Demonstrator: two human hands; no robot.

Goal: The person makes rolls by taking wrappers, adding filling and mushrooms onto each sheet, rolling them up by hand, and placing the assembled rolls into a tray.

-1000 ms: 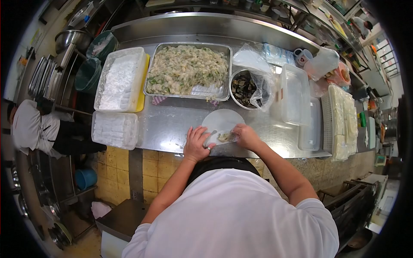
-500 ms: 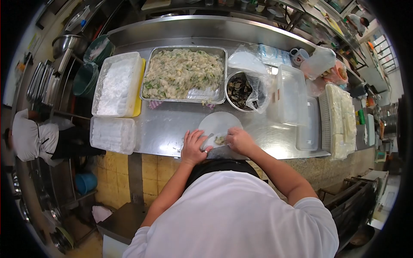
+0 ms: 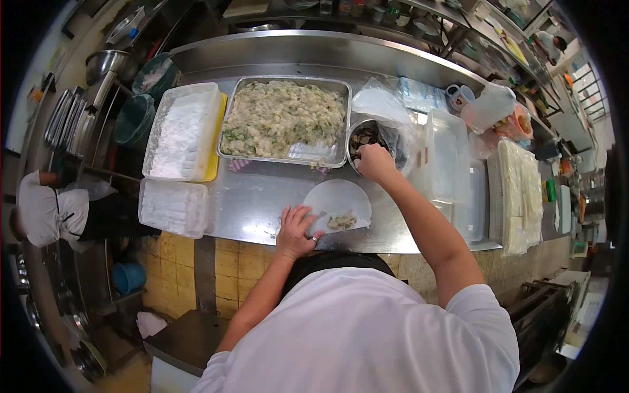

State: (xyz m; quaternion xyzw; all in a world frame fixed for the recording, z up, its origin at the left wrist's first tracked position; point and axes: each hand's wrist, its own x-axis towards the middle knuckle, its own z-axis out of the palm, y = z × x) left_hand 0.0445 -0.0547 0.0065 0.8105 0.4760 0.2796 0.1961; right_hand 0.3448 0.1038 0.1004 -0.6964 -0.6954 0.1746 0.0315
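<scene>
A thin, round white wrapper (image 3: 337, 193) lies on the steel table near its front edge, with a small heap of pale filling (image 3: 341, 221) on its lower part. My left hand (image 3: 298, 232) rests beside the wrapper, its fingers spread and the tips at the wrapper's left edge. My right hand (image 3: 375, 162) reaches into a round metal bowl (image 3: 350, 157) of dark, sliced pieces (image 3: 369, 135) that look like mushroom. Its fingers curl downward among the pieces, and the fingertips are hidden. Behind the wrapper stands a large metal tray (image 3: 282, 159) heaped with pale filling flecked with green (image 3: 282, 118).
Left of the tray are a plastic tub of white rolls (image 3: 183, 131) and a smaller tub (image 3: 173, 208). Clear plastic containers (image 3: 445, 150) and a basket with wrapped pale packs (image 3: 521, 196) stand at right. A person in white (image 3: 56, 208) is at far left.
My right hand has moved from the filling on the wrapper up and right into the bowl. The filling now shows fully, spread wider. My left hand has stayed at the wrapper's left edge.
</scene>
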